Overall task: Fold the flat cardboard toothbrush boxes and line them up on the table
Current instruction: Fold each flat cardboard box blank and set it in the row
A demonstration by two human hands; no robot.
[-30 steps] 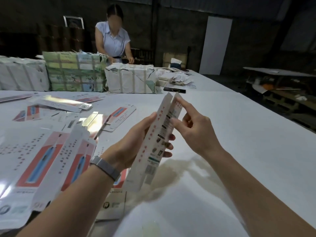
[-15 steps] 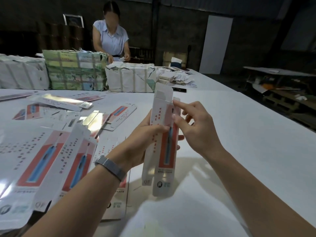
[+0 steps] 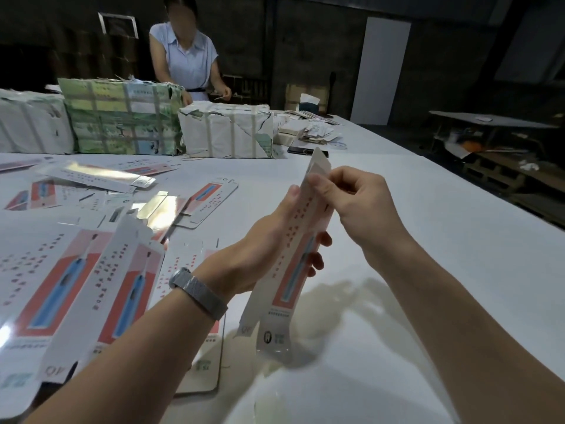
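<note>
A long white toothbrush box (image 3: 287,276) with a red panel and blue brush picture stands nearly upright above the white table (image 3: 428,270), partly opened into a tube. My left hand (image 3: 269,243) grips its middle, thumb on the near face and fingers wrapped behind. My right hand (image 3: 354,206) pinches the upper edge near the top flap. Several flat boxes (image 3: 91,286) lie spread over the left of the table, and one folded box (image 3: 94,177) lies further back.
Strapped paper-wrapped bundles (image 3: 226,133) and a green bundle (image 3: 122,117) stand at the table's far side, where a person (image 3: 186,59) works. A dark phone (image 3: 305,150) and loose paper scraps (image 3: 318,133) lie behind. The table's right edge drops to pallets (image 3: 504,172).
The box has turned from its printed back to its red front and tilted, top leaning right. My right hand rose to pinch the top edge; the other person stepped right.
</note>
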